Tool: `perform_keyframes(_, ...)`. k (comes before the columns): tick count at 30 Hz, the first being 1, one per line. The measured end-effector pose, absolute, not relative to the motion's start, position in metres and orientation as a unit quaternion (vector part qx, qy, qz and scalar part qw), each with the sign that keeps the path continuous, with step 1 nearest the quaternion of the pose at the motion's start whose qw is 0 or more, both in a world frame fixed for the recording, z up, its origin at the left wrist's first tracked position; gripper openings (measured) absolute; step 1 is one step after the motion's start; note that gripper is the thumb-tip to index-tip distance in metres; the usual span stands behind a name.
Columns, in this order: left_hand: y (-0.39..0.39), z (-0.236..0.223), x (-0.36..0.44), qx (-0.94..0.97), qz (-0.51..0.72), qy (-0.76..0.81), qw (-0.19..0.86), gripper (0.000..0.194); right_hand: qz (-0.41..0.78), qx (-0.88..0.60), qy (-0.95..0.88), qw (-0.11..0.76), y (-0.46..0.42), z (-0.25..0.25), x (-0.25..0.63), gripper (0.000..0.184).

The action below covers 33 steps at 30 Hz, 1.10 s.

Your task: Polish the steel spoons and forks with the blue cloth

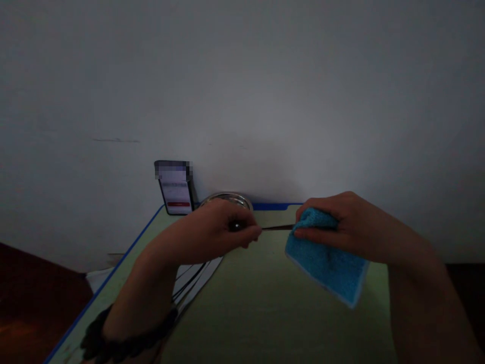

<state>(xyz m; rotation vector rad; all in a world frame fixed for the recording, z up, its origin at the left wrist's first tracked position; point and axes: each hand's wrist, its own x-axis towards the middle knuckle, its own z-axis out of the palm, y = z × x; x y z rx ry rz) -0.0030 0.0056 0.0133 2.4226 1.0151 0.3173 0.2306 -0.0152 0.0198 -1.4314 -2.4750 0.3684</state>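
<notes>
My left hand (212,227) is closed around one end of a thin, dark metal utensil (277,227). A small shiny part shows inside the curled fingers, but I cannot make out its full shape. The utensil runs level to the right, and its other end is hidden in a blue cloth (329,268). My right hand (337,222) pinches the folded top of this cloth around the utensil, while the rest hangs down with a pale edge. Both hands are held above the pale green table (265,313).
Behind my left hand stands a round metal dish (244,198), partly covered. A phone (176,189) leans upright against the wall at the back left. Below my left wrist lies a white sheet (206,278) with several thin dark pieces on it. The wall (288,101) borders the table's far edge.
</notes>
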Motion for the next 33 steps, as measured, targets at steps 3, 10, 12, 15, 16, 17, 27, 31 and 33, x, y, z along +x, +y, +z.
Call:
perform_keyframes(3,0.004,0.016,-0.001,0.891,0.118,0.370,0.235,0.028,0.123,-0.497,-0.850,0.124,-0.017,0.021,0.231,0.024)
perform_keyframes(10,0.002,0.017,0.006,0.890,0.116,0.391,0.205,0.035,0.096,-0.489,-0.859,0.115,-0.020,0.024,0.227,0.026)
perform_keyframes(12,0.001,0.017,0.010,0.893,0.107,0.389,0.202,0.038,0.082,-0.474,-0.870,0.109,-0.020,0.024,0.222,0.027)
perform_keyframes(15,0.000,0.017,0.013,0.897,0.095,0.371,0.221,0.037,0.074,-0.456,-0.881,0.100,-0.019,0.023,0.217,0.029)
perform_keyframes(16,0.000,0.017,0.014,0.897,0.093,0.367,0.228,0.036,0.075,-0.453,-0.883,0.099,-0.019,0.023,0.217,0.029)
perform_keyframes(17,0.000,0.017,0.014,0.896,0.094,0.366,0.234,0.034,0.076,-0.451,-0.884,0.098,-0.019,0.023,0.217,0.030)
perform_keyframes(27,0.007,0.013,-0.021,0.859,0.089,0.414,0.287,0.029,0.132,-0.489,-0.850,0.147,-0.017,0.020,0.234,0.027)
perform_keyframes(31,0.006,0.007,-0.027,0.857,0.133,0.427,0.256,0.032,0.163,-0.504,-0.832,0.167,-0.014,0.014,0.243,0.028)
perform_keyframes(33,0.004,0.005,-0.021,0.861,0.155,0.427,0.228,0.035,0.172,-0.509,-0.826,0.167,-0.011,0.012,0.246,0.028)
